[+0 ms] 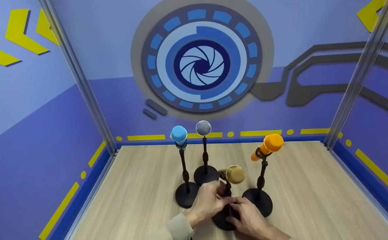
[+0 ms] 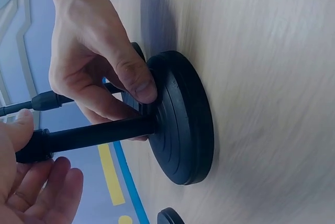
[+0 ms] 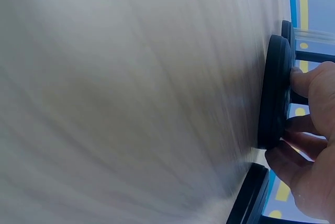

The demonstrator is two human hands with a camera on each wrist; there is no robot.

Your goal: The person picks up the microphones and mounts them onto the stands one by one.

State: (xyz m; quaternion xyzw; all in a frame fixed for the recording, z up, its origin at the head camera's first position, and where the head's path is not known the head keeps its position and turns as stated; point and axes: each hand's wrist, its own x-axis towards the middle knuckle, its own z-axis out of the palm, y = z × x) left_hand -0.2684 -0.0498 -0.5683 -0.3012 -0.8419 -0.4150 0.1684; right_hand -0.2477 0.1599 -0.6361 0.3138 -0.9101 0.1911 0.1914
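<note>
A gold-headed microphone (image 1: 235,174) sits in the clip of a black desk stand with a round base (image 2: 183,124). My left hand (image 1: 207,201) grips this stand's upright at the thick collar (image 2: 39,145), thumb on one side and fingers curled on the other. Lower down, my right hand (image 1: 250,218) holds the stand by its base, with the thumb pressed on the base's upper face and the fingers bent around beside the pole. In the right wrist view its fingertips (image 3: 280,156) lie right at the base's edge.
Around it on the wooden table (image 1: 140,193) stand a blue microphone (image 1: 179,134) at left, a silver one (image 1: 203,128) behind and an orange one (image 1: 273,142) at right, each on a black stand. Printed panels (image 1: 114,100) with metal corner posts enclose the table.
</note>
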